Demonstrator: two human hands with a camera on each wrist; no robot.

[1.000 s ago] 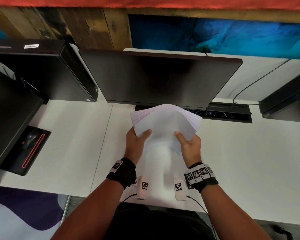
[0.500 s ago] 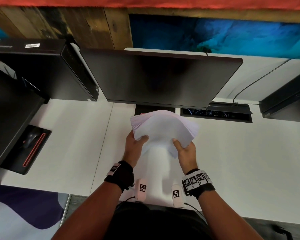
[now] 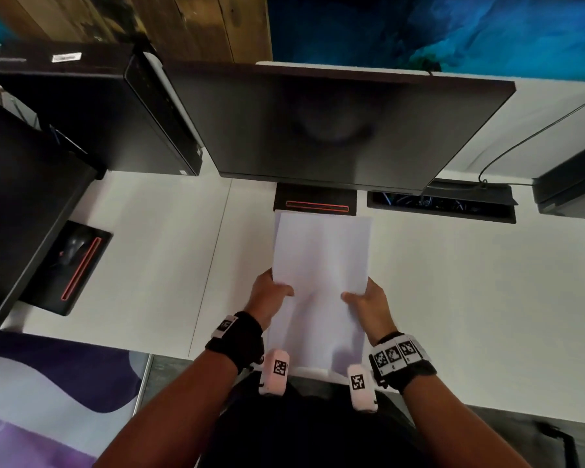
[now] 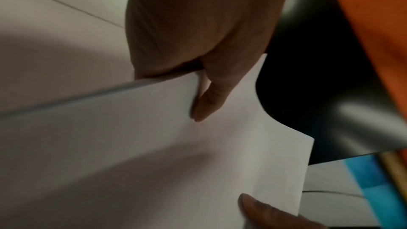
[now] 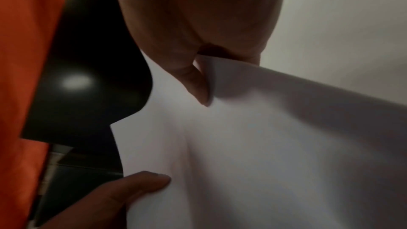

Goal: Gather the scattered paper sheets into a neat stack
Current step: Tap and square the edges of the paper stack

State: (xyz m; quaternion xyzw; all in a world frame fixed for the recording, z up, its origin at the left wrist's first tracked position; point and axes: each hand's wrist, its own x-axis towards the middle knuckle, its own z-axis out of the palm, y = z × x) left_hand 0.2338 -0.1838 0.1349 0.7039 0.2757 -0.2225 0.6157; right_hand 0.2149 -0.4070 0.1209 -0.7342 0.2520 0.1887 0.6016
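Observation:
A stack of white paper sheets is held lengthwise over the white desk, its far end near the monitor's base. My left hand grips its left edge, thumb on top. My right hand grips the right edge the same way. In the left wrist view the stack shows an even edge under my left hand, and the other hand's thumb lies at the bottom. In the right wrist view my right hand pinches the paper. The fingers under the sheets are hidden.
A dark monitor stands right behind the stack, with its base on the desk. A black computer case sits at the back left. A mouse lies on a black pad at the left. A cable tray opens at the back right.
The fanned, tilted bundle has been squared into an even stack and brought down lengthwise toward me. Both hands have moved down and nearer to my body, still holding it.

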